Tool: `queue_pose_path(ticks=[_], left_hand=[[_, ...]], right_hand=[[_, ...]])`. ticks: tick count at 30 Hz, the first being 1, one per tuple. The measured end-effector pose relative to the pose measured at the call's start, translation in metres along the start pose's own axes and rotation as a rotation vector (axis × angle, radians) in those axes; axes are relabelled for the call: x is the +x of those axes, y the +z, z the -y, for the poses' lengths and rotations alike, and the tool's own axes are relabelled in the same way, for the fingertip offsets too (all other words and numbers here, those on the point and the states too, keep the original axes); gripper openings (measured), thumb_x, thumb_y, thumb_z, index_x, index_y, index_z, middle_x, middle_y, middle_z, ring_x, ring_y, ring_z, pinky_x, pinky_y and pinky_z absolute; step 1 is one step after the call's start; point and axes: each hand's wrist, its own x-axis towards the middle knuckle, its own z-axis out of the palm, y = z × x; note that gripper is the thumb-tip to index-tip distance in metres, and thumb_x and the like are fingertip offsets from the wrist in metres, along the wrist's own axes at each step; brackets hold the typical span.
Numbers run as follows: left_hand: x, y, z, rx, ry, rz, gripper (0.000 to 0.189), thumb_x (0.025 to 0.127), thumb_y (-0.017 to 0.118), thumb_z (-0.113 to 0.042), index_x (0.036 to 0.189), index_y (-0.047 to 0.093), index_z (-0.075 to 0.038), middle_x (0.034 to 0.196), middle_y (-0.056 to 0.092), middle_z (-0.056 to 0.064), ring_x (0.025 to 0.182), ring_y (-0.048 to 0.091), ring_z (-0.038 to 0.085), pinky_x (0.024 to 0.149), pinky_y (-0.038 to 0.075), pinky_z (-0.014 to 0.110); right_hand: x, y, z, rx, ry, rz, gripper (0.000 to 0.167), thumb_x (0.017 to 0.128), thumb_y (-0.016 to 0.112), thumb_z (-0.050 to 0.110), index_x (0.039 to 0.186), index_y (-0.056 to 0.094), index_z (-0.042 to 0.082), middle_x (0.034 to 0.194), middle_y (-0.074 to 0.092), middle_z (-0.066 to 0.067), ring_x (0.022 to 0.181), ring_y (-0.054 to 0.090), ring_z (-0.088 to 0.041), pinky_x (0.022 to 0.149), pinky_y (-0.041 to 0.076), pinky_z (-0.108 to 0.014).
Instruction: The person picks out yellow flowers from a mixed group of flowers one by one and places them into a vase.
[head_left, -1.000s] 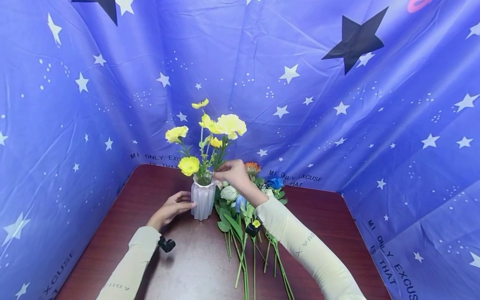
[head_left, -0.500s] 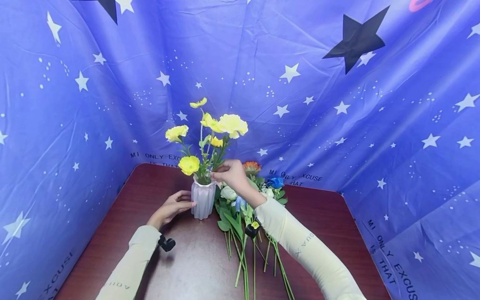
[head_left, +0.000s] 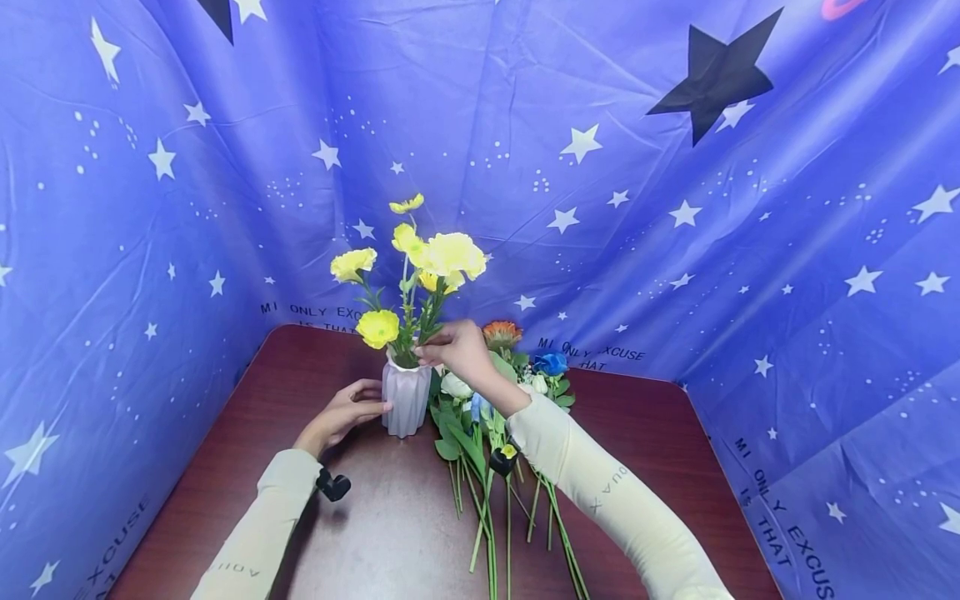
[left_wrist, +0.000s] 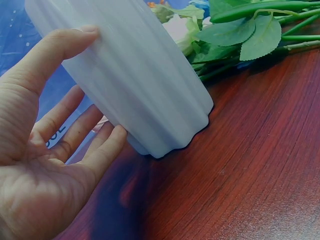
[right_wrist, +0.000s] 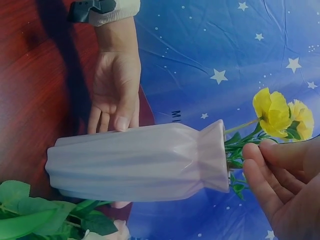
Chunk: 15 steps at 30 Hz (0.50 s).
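A pale, ribbed vase [head_left: 406, 402] stands upright on the table, holding several yellow flowers [head_left: 377, 330]. My left hand [head_left: 347, 417] steadies its left side; in the left wrist view the thumb [left_wrist: 65, 47] lies on the vase wall [left_wrist: 135, 75] and the other fingers reach along its side. At the mouth, my right hand [head_left: 459, 350] pinches a green flower stem with thumb and fingertips. The right wrist view has this hand [right_wrist: 282, 175] just beyond the rim, beside a yellow bloom [right_wrist: 272, 114]. Stem ends inside the vase are hidden.
Right of the vase lies a pile of loose stems [head_left: 491, 533] with white, blue [head_left: 551, 364] and orange [head_left: 502, 335] blooms, partly under the right forearm. A starry blue cloth [head_left: 555, 167] hangs around the dark red wooden table [head_left: 630, 467].
My right hand has shifted slightly left along the vase mouth. The large pale yellow bloom and its neighbours have swayed and changed position a little. My left hand stays at the vase.
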Motion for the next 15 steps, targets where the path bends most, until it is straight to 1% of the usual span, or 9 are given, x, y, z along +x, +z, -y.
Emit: queue_pose_path(ticks=[3,6,11,13,15], left_hand=[[-0.0004,0.0005,-0.0007,0.001,0.006,0.005,0.064,0.093,0.072,-0.010,0.145,0.039,0.008,0.141,0.048,0.028,0.107,0.063,0.013,0.103,0.054,0.038],[-0.0007,0.0008,-0.0012,-0.003,0.004,0.008,0.064,0.093,0.072,-0.009,0.145,0.039,0.009,0.142,0.047,0.029,0.107,0.063,0.013,0.105,0.053,0.041],[-0.0006,0.0017,-0.0025,-0.012,-0.008,0.004,0.065,0.093,0.072,-0.009,0.146,0.038,0.009,0.142,0.047,0.029,0.108,0.063,0.013,0.103,0.054,0.038],[-0.0003,0.0018,-0.0025,-0.018,-0.015,-0.001,0.064,0.093,0.072,-0.008,0.145,0.039,0.008,0.142,0.047,0.028,0.108,0.063,0.013,0.102,0.054,0.036],[0.0000,0.0015,-0.0022,-0.022,-0.020,-0.005,0.064,0.092,0.072,-0.008,0.145,0.039,0.007,0.142,0.047,0.028,0.109,0.063,0.014,0.101,0.055,0.035]], right_hand=[[-0.0003,0.0008,0.0013,-0.023,-0.006,0.004,0.013,0.088,0.076,0.001,0.095,0.076,-0.010,0.084,0.075,-0.023,0.077,0.076,-0.039,0.064,0.063,-0.031],[-0.0013,0.0012,0.0021,-0.046,0.010,0.005,0.012,0.087,0.077,0.002,0.093,0.076,-0.009,0.082,0.076,-0.022,0.078,0.075,-0.040,0.062,0.061,-0.027],[-0.0034,0.0011,0.0026,-0.089,0.040,-0.015,0.012,0.086,0.079,0.007,0.087,0.077,-0.005,0.078,0.076,-0.017,0.078,0.075,-0.038,0.063,0.062,-0.033],[-0.0039,0.0010,0.0024,-0.126,0.043,-0.027,0.012,0.086,0.080,0.009,0.084,0.077,-0.002,0.077,0.076,-0.015,0.075,0.075,-0.035,0.062,0.060,-0.031],[-0.0042,0.0010,0.0025,-0.161,0.043,-0.037,0.013,0.085,0.081,0.011,0.081,0.077,-0.001,0.076,0.076,-0.013,0.070,0.074,-0.030,0.058,0.056,-0.027]])
